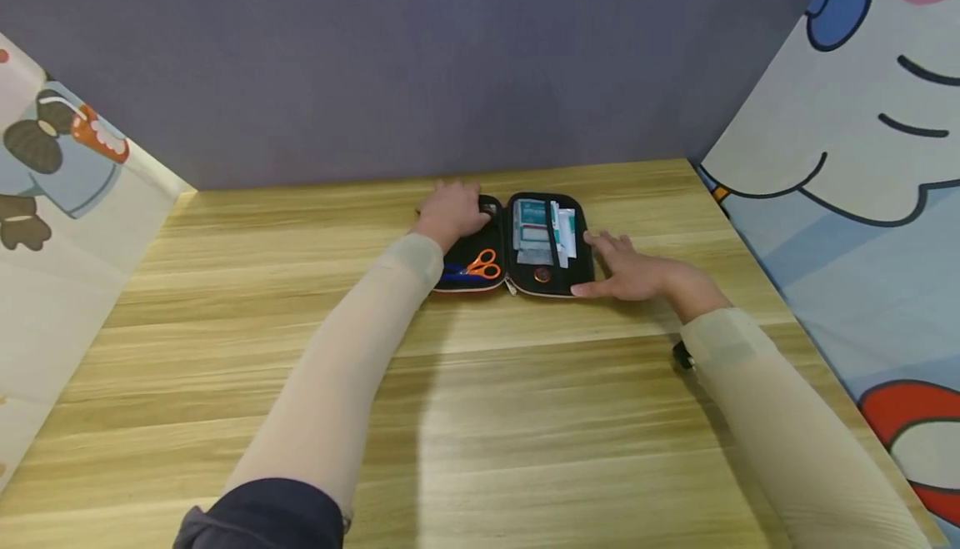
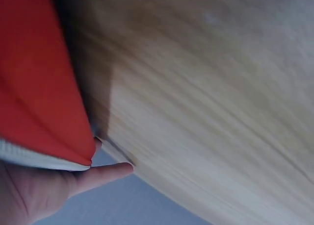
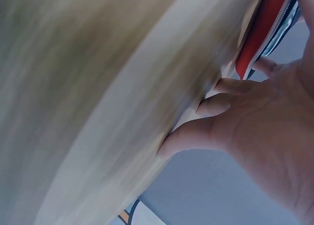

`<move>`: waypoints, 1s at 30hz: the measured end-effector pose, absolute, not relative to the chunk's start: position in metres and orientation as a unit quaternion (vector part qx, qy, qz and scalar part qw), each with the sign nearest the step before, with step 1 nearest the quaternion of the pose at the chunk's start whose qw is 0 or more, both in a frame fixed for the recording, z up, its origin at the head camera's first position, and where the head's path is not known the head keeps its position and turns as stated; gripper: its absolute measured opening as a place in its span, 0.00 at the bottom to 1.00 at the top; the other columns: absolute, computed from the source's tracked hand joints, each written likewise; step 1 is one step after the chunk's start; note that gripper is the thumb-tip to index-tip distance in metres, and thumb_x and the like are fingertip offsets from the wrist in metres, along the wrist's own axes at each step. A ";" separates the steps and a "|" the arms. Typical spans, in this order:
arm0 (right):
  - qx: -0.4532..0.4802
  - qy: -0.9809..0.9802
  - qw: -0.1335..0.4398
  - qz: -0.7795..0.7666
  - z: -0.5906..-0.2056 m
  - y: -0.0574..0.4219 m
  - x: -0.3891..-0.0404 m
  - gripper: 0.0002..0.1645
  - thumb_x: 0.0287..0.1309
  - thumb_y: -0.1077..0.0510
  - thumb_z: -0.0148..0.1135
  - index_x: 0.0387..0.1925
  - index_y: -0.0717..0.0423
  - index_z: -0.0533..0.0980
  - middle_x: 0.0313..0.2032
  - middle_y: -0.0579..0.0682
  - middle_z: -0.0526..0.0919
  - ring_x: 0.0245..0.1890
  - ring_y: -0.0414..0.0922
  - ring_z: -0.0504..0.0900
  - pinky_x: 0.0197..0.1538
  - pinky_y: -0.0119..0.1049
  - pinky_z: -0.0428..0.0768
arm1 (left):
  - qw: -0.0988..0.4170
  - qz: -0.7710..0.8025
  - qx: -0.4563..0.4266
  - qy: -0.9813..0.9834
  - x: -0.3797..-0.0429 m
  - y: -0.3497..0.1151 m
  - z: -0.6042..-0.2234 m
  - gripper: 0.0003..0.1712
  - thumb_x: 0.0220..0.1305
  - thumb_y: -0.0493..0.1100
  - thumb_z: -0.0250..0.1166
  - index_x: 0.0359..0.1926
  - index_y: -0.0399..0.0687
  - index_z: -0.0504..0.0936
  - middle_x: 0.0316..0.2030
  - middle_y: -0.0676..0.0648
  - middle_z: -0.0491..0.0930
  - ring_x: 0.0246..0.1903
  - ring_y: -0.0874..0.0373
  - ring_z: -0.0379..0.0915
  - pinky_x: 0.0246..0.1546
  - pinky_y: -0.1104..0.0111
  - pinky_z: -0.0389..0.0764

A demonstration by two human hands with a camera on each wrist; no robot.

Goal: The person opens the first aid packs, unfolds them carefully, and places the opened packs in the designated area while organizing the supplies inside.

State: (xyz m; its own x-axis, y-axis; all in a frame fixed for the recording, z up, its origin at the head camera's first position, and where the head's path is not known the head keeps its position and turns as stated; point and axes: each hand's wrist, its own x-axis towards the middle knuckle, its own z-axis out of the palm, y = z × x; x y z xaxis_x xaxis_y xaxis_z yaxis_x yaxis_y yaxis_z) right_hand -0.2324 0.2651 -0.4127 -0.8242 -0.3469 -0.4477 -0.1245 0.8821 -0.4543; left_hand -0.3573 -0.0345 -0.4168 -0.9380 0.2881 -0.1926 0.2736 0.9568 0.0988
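A small zip case (image 1: 551,284) lies spread flat in two halves near the back of the table, with a black inside and a red outside. Orange-handled scissors (image 1: 483,264) lie in its left half, while flat packets (image 1: 534,224) sit under a black strap in the right half. My left hand (image 1: 450,214) rests over the left half, covering part of it; in the left wrist view a straight finger reaches past the red shell (image 2: 39,83). On the right side, my right hand (image 1: 630,270) touches the case's edge, thumb by the front corner, several fingertips on the table.
The wooden table (image 1: 300,416) meets a grey-purple wall (image 1: 375,66) just behind the case. Cartoon-printed panels (image 1: 847,132) flank the table on both sides. A small round item (image 1: 542,275) lies in the case's right half.
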 end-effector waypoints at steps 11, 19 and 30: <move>-0.123 0.934 0.266 -0.203 -0.411 0.267 -0.232 0.72 0.66 0.25 0.63 0.86 0.56 0.33 0.83 0.73 0.27 0.81 0.77 0.25 0.77 0.79 0.37 | 0.123 0.043 0.223 0.966 -0.362 -0.054 -0.409 0.44 0.79 0.56 0.58 0.84 0.41 0.54 0.81 0.33 0.58 0.81 0.35 0.53 0.83 0.45 0.57; -0.125 0.936 0.263 -0.200 -0.410 0.270 -0.232 0.72 0.67 0.25 0.63 0.86 0.57 0.33 0.83 0.73 0.27 0.81 0.78 0.24 0.77 0.79 0.37 | 0.087 -0.030 0.267 0.959 -0.361 -0.080 -0.403 0.29 0.77 0.48 0.64 0.71 0.38 0.75 0.69 0.32 0.73 0.70 0.35 0.70 0.74 0.46 0.72; -0.129 0.933 0.265 -0.207 -0.415 0.268 -0.232 0.72 0.66 0.25 0.63 0.86 0.56 0.33 0.83 0.72 0.27 0.81 0.77 0.24 0.77 0.80 0.37 | 0.012 -0.084 0.300 0.950 -0.357 -0.079 -0.416 0.26 0.73 0.44 0.64 0.65 0.32 0.75 0.58 0.32 0.81 0.58 0.37 0.81 0.62 0.48 0.83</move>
